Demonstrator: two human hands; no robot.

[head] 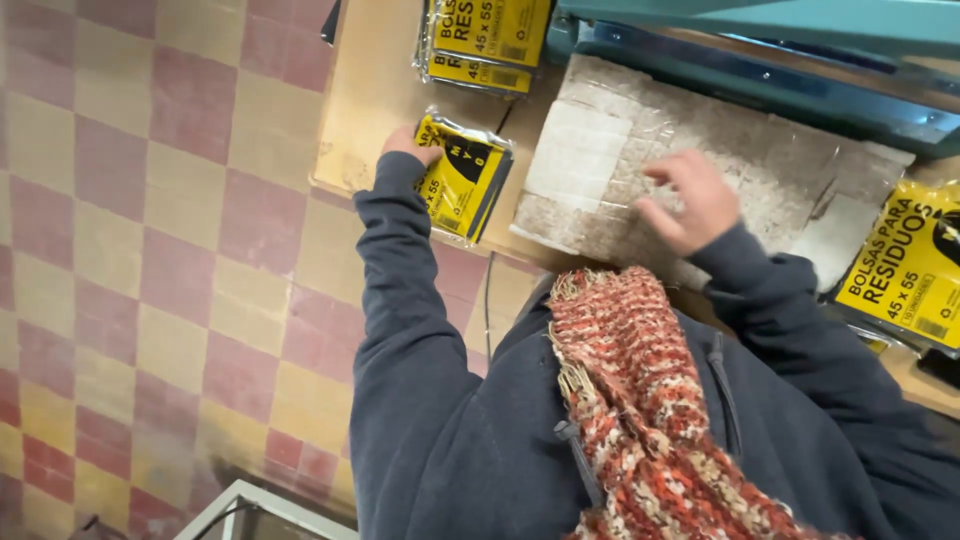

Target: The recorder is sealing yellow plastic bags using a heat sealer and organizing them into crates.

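Wooden bench w/ checkered red-yellow floor at 9 o'clock. Left hand [408, 146] grips the near-left corner of a yellow pack [466, 178], fingers curled on it; pack lies at 3 o'clock from that hand, long axis running 1 to 7 o'clock. Right hand [692, 203] hovers half-open, fingers bent, over a worn grey pad [600, 150], well apart from the pack. Left is nearer.
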